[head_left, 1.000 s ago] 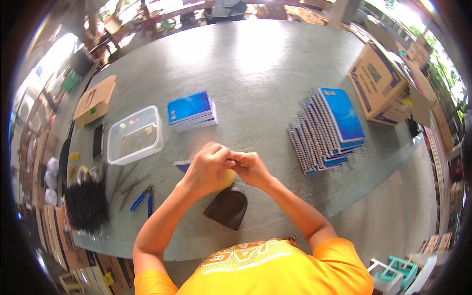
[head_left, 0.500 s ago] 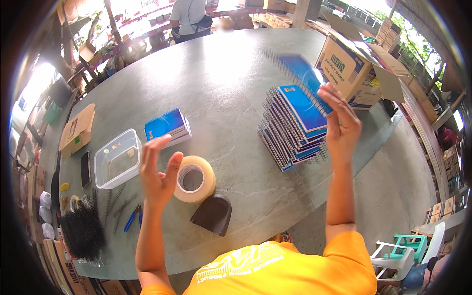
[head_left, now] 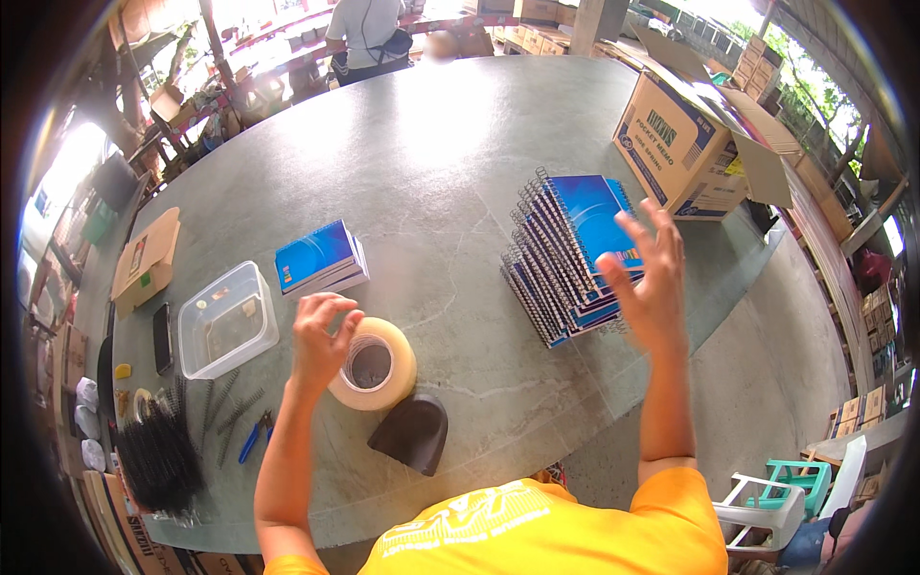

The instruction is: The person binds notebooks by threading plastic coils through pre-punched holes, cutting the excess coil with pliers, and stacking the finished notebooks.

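left hand (head_left: 321,337) rests on the rim of the clear tape roll (head_left: 373,364), fingers curled loosely over its upper left edge, touching but not clamped. the roll lies flat on the grey desk (head_left: 431,163), near the front edge, just beside a dark wedge-shaped object (head_left: 412,433). right hand (head_left: 647,278) is raised, fingers spread, holding nothing, hovering over the fanned stack of blue spiral notebooks (head_left: 570,254) at the right.

to do it well: probably close thumb and fingers across the roll's wall before lifting so it doesn't slide; bring the right hand down on the top notebook's cover, away from the wire coils, so the fan doesn't shift.

containers: clear plastic tub (head_left: 228,319) left of the roll, lid off, a few small bits inside, too small to tell. open cardboard box (head_left: 682,144) behind the notebooks, flaps up, contents hidden. flat brown carton (head_left: 146,259) at far left, closed. smaller pile of blue notebooks (head_left: 320,259) behind the tub.
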A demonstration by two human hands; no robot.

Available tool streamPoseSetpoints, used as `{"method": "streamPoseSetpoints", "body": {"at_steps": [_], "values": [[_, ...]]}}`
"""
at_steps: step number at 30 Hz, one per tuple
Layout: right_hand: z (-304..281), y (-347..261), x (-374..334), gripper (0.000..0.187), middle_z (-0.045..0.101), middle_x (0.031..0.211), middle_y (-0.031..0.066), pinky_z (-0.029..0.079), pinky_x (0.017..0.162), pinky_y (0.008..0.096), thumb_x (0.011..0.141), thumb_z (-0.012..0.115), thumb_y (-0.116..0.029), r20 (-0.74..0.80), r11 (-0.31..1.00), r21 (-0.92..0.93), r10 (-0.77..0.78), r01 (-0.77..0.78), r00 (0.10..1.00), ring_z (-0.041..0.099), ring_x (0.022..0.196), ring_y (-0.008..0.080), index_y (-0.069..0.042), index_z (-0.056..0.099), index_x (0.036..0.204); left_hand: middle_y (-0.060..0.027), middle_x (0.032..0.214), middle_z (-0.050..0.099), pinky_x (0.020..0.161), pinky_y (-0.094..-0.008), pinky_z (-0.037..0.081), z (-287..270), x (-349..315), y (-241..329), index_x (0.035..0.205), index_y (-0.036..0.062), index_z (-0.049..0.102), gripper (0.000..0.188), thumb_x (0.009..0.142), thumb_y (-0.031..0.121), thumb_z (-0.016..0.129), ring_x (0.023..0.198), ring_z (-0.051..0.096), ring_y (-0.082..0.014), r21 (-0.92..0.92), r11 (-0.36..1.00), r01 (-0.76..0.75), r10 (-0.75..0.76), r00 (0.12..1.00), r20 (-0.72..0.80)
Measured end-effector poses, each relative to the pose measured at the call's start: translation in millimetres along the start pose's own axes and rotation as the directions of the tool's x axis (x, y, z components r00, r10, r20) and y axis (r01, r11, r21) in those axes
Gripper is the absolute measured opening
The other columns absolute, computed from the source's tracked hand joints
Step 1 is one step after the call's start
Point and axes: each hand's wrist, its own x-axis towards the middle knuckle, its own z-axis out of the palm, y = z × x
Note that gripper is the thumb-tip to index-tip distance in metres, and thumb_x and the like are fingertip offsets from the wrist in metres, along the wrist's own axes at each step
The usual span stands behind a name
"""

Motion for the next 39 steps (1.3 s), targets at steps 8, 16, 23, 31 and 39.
{"method": "streamPoseSetpoints", "body": {"at_steps": [8,16,23,31,39], "values": [[8.1,27.7,48.9,0.072,0.047,0.132,0.0252,0.037,0.103,0.0370,0.084,0.059,-0.049,0.313,0.971,0.167,0.110,-0.169,0.943,0.047,0.122,0.0357,0.006,0.046,0.129,-0.0144,0.100,0.063,0.087,-0.0398,0.043,-24.0,18.6,-91.8,0.093,0.0015,0.065,0.017,0.080,0.013,0.068,0.099,0.056,-0.0309,0.213,0.960,0.181,-0.142,0.972,-0.186],[-23.1,-4.8,31.4,0.056,0.053,0.130,0.0165,0.040,0.100,0.0375,0.081,0.069,-0.034,-0.103,0.981,-0.016,-0.194,0.193,0.976,0.050,0.121,0.0313,-0.002,0.054,0.124,-0.0144,0.106,0.065,0.094,-0.0412,0.040,0.6,12.8,-125.2,0.108,0.0040,0.064,0.030,0.083,0.020,0.060,0.107,0.057,-0.0287,0.545,0.834,-0.085,0.103,0.995,-0.002],[31.9,-95.1,10.8,0.045,0.057,0.125,0.0135,0.043,0.097,0.0346,0.081,0.070,-0.024,0.046,0.718,0.587,-0.490,0.373,0.871,0.053,0.119,0.0263,-0.004,0.058,0.120,-0.0103,0.095,0.068,0.078,-0.0338,0.048,-21.6,1.6,-72.2,0.103,0.0041,0.064,0.021,0.082,0.008,0.062,0.087,0.064,-0.0235,0.406,0.907,0.114,-0.108,0.993,-0.040],[158.7,-143.2,-22.3,0.023,0.064,0.097,-0.0006,0.047,0.077,0.0264,0.087,0.066,-0.016,0.514,0.116,0.855,-0.316,-0.506,0.797,0.057,0.084,0.0087,-0.003,0.063,0.106,-0.0013,0.087,0.063,0.079,-0.0253,0.048,6.6,-71.5,16.5,0.104,0.0036,0.063,0.021,0.089,-0.002,0.049,0.085,0.058,-0.0103,-0.722,0.503,0.476,-0.435,0.861,0.265],[130.9,-217.9,8.1,0.016,0.066,0.079,0.0140,0.050,0.062,0.0385,0.075,0.065,-0.005,0.570,0.761,0.580,-0.635,0.292,0.522,0.062,0.069,0.0317,-0.006,0.063,0.091,-0.0038,0.093,0.063,0.083,-0.0388,0.043,-106.4,-162.0,-100.9,0.094,0.0101,0.067,0.018,0.076,0.012,0.068,0.096,0.054,-0.0255,0.547,0.696,0.465,-0.442,0.878,-0.184]]}}
